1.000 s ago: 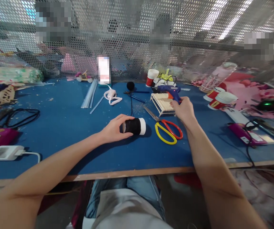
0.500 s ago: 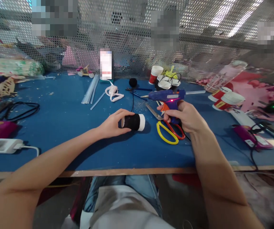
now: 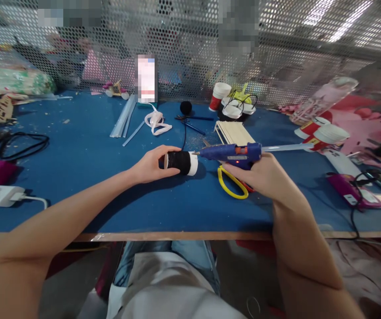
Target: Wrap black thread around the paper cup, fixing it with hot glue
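Note:
My left hand [image 3: 152, 164] is curled around a small cup wrapped in black with a white rim [image 3: 181, 162], lying on its side on the blue table [image 3: 77, 177]. My right hand [image 3: 260, 177] grips a blue hot glue gun [image 3: 232, 153] held level, with its nozzle pointing left and almost touching the white rim. A clear glue stick juts out of the gun's back toward the right.
Yellow and red scissors [image 3: 232, 186] lie under my right hand. A stack of wooden sticks [image 3: 232, 132], paper cups [image 3: 320, 135], a white ribbon [image 3: 157, 123], clear glue sticks [image 3: 122, 124] and black cables [image 3: 14, 146] are spread about. A perforated metal screen [image 3: 190, 53] closes the far side.
My right hand picked the glue gun off the wooden stand, brought it down and left, and turned its nozzle to the cup. My left hand kept hold of the cup.

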{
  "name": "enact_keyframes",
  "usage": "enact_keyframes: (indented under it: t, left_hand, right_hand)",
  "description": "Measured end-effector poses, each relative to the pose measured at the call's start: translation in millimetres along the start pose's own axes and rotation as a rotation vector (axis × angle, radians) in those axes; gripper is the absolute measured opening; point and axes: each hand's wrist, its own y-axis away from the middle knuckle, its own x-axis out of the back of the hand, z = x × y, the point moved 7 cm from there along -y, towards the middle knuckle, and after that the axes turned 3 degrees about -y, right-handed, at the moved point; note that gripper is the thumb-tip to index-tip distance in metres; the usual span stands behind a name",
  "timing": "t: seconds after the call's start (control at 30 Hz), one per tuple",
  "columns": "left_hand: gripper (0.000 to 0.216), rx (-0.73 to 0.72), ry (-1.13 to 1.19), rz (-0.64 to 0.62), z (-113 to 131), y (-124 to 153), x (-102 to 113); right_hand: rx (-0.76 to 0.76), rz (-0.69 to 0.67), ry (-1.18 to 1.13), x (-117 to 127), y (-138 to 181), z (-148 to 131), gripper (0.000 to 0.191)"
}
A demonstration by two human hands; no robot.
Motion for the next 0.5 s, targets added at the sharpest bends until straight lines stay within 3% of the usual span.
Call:
enact_keyframes:
  t: [0.5]
  left_hand:
    - [0.052, 0.009, -0.055, 0.008, 1.0, -0.2, 0.7]
  right_hand:
    - [0.244, -0.074, 0.327, -8.0, 8.0, -20.3, 0.024]
